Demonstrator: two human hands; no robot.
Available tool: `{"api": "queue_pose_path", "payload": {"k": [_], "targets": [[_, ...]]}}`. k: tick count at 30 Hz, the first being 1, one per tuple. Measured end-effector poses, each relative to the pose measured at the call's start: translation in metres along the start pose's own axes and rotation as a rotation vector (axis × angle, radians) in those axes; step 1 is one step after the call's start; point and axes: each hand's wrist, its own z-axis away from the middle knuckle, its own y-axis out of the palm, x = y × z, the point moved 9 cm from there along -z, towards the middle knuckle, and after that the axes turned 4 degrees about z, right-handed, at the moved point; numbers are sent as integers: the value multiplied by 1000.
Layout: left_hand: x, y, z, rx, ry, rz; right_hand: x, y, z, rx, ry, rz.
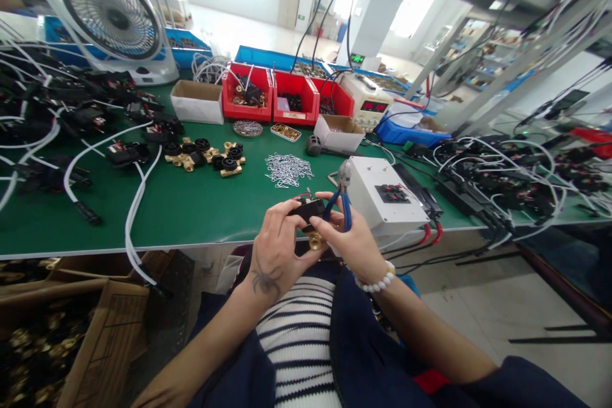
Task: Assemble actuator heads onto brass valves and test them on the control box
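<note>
Just off the table's front edge, my left hand (280, 239) is closed around a small black housing (310, 209) with a brass valve fitting (314, 241) beneath it. Thin red wire shows at the housing's top. My right hand (351, 236) steadies the housing with its thumb and also keeps blue-handled pliers (343, 197) in its grip, jaws pointing up. The fingers hide part of the housing. Beyond the hands, a pile of small silvery wire clips (287, 169) lies on the green table (205, 210).
Brass fittings with black caps (205, 154) sit left of the clips. Red bins (295, 99) and a white box (197, 101) line the back. A white switch box (387, 194) stands at right. Cabled black units (129, 152) crowd the left; a fan (112, 16) stands behind.
</note>
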Motion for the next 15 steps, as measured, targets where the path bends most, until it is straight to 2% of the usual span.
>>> {"api": "queue_pose_path", "payload": {"k": [3, 5, 7, 10, 13, 15], "targets": [[8, 7, 3, -6, -64, 61, 0, -4, -7, 66, -14, 52], [19, 12, 7, -22, -155, 124, 8, -11, -13, 123, -64, 203], [31, 18, 11, -33, -239, 172, 22, -29, -18, 73, -179, 446], [46, 28, 17, -33, -325, 202, 45, -55, -13, -118, -388, 726], [60, 32, 23, -38, -390, 228, 46, -59, -4, -176, -467, 880], [64, 33, 25, -35, -407, 242, 35, -50, -5, -109, -414, 1054]]}}
